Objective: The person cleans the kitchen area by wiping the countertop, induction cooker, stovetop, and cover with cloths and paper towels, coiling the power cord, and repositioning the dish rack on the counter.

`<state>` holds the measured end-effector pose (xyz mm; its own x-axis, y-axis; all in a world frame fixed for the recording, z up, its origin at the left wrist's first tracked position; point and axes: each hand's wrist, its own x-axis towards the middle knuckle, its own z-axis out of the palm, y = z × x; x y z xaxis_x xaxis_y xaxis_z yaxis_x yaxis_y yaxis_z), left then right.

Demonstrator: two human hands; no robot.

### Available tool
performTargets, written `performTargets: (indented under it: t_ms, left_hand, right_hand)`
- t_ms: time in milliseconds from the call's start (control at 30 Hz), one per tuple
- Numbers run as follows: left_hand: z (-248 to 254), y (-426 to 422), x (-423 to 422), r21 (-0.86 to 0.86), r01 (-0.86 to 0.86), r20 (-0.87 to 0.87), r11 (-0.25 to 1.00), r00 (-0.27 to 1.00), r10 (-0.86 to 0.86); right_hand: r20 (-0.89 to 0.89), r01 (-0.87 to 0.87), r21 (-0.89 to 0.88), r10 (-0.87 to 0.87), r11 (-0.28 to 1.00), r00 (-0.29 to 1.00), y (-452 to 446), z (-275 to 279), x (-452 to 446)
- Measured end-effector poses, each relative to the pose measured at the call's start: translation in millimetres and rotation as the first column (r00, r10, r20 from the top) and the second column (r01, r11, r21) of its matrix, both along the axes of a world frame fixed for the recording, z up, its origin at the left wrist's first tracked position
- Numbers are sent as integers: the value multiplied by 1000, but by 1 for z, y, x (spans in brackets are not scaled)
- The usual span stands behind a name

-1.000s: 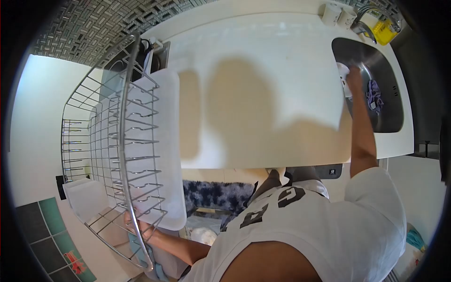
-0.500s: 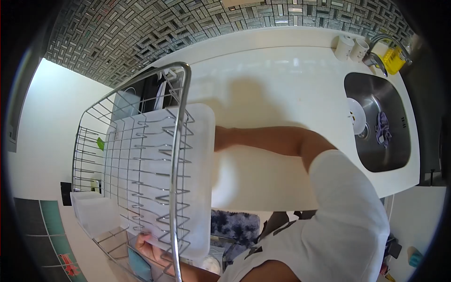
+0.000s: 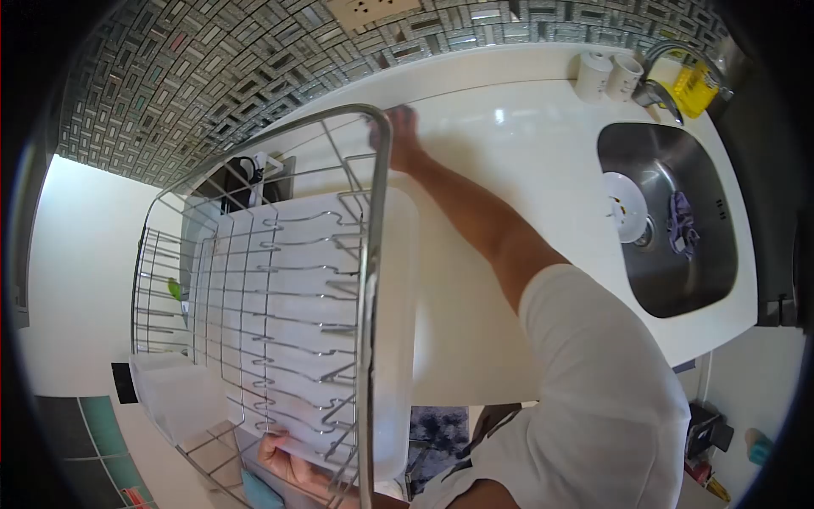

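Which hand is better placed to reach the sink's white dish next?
Probably the right hand: it's nearer the white dish; the left hand is at the near end of the dish rack.

Glossy metal wire rack before you, smooth translucent plastic tray, your smooth glossy white desk, satin-sheened metal sink, smooth glossy white plate, crumpled purple cloth, shiny patterned wall tiles, your matt cloth shirt, shaggy rug

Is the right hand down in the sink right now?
No, the right hand is by the upper corner of the wire dish rack, well left of the sink.
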<state>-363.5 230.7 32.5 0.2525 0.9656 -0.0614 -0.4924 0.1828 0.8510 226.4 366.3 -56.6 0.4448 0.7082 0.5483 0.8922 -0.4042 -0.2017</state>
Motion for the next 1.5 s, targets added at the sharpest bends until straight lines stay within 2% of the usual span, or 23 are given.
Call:
performTargets:
  t_ms: [33,67,100,133,167,267,333,400,467,533,567,600,667,767,833,933,1033,1067,1133,1267,1333,1400,1500]
  left_hand:
    - [-5,1,10,219,131,-9,967,991,-133]
    - [52,-27,84,-13,107,-63,994,992,-107]
    - [47,-31,98,-21,115,-54,993,992,-116]
    - [37,-35,104,377,157,-307,913,951,-36]
    - [32,-39,112,687,280,-487,670,862,139]
    - [34,-56,164,707,146,-371,691,909,188]
    - [16,-44,171,553,305,-360,775,927,-108]
    - [9,-50,202,475,282,-346,834,931,-117]
    - [1,-50,232,117,282,-200,952,946,-256]
    - [-22,-32,256,-339,412,153,846,911,-383]
    - [-18,-43,275,-337,450,252,827,889,-381]
    - [-15,-57,295,-330,488,351,808,858,-374]
    - [-18,-72,318,-209,764,692,610,557,-460]
    - [-25,-92,350,-246,703,624,668,642,-446]
    - [-43,-93,364,-375,688,583,621,696,-420]
    - [-76,-88,387,-397,633,559,665,741,-372]
    - [-88,-98,387,-280,601,514,749,753,-412]
    - [-94,-97,390,-278,596,517,754,754,-405]
    - [-109,-89,402,-294,471,229,832,880,-417]
    - [-105,-102,415,-390,321,156,863,947,-282]
    - [-115,-101,420,-417,288,236,862,950,-204]
    - [-117,-101,421,-428,296,224,854,950,-217]
    - [-121,-93,425,-457,328,238,827,941,-242]
  right_hand:
    - [-17,76,11,-76,997,997,-30,0,14]
    - [-7,168,-56,-169,984,986,-57,-3,32]
    - [10,259,-117,-259,959,966,-82,-3,52]
    - [1,320,-107,-322,941,947,-111,-4,69]
    - [-11,384,-96,-387,918,922,-143,-4,82]
    - [-101,492,-146,-508,858,856,-232,6,103]
    - [-104,553,-186,-576,812,811,-276,9,103]
    - [-195,573,-169,-597,802,778,-302,7,83]
    - [-275,591,-135,-603,795,748,-322,15,65]
    - [-438,528,-161,-540,834,719,-342,21,38]
    - [-517,492,-168,-502,854,694,-351,24,23]
    - [-456,512,-221,-552,830,698,-360,29,7]
    - [-506,482,-239,-532,843,679,-384,36,-17]
    - [-568,438,-244,-494,865,658,-409,43,-43]
    - [-581,420,-242,-477,875,659,-428,38,-56]
    - [-600,408,-114,-390,906,698,-454,11,-66]
    - [-547,337,-24,-294,941,784,-482,3,-80]
    - [-569,324,-112,-328,939,754,-491,10,-85]
    - [-583,300,-196,-357,934,730,-502,21,-94]
    - [-537,311,-248,-397,918,744,-511,23,-96]
    - [-522,322,-237,-400,917,754,-515,19,-99]
    - [-276,241,97,-206,966,939,-517,18,-104]
    - [-189,67,216,-25,974,982,-515,22,-128]
